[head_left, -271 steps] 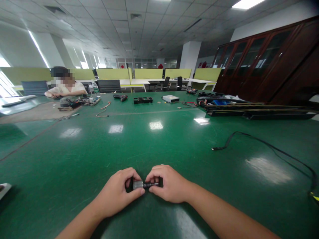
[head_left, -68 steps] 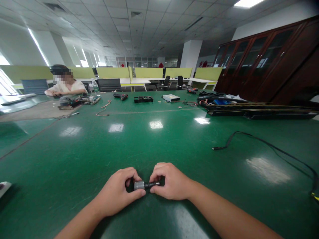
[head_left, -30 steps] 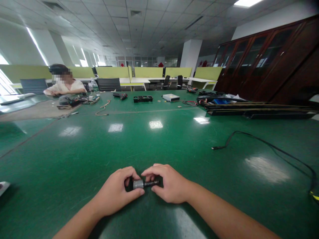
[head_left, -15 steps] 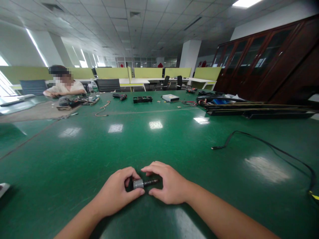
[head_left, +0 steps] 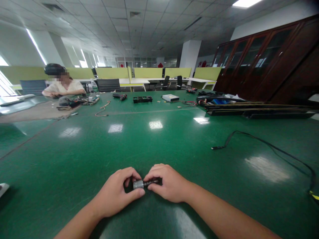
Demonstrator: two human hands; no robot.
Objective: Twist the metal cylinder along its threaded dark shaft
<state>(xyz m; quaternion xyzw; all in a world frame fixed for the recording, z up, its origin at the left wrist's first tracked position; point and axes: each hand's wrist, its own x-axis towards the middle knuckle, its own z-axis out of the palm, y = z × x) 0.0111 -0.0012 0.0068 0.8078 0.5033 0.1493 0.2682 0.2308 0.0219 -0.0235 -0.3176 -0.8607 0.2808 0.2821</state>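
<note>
A small silver cylinder with a dark, threaded shaft (head_left: 138, 184), like a small motor with a worm shaft, lies sideways low in the middle of the head view. My left hand (head_left: 119, 189) curls around its silver body from the left, thumb on the near side and fingers on the far side. From the right, my right hand (head_left: 168, 182) pinches the threaded shaft between thumb and fingertips, close to the silver body. Part of the shaft's tip is shaded inside the right hand. Both hands rest low over the green tabletop (head_left: 139, 142).
A black cable (head_left: 269, 143) curves across the right side. Toward the back lie a power drill (head_left: 121, 96), a black frame (head_left: 143, 99), a silver box (head_left: 170, 97) and long dark rails (head_left: 249, 109). Another person (head_left: 63, 86) sits at the far left, near loose parts.
My right hand's thumb and fingers have closed in around the threaded shaft, and its fingertips moved slightly left. My left hand and the silver body have stayed put.
</note>
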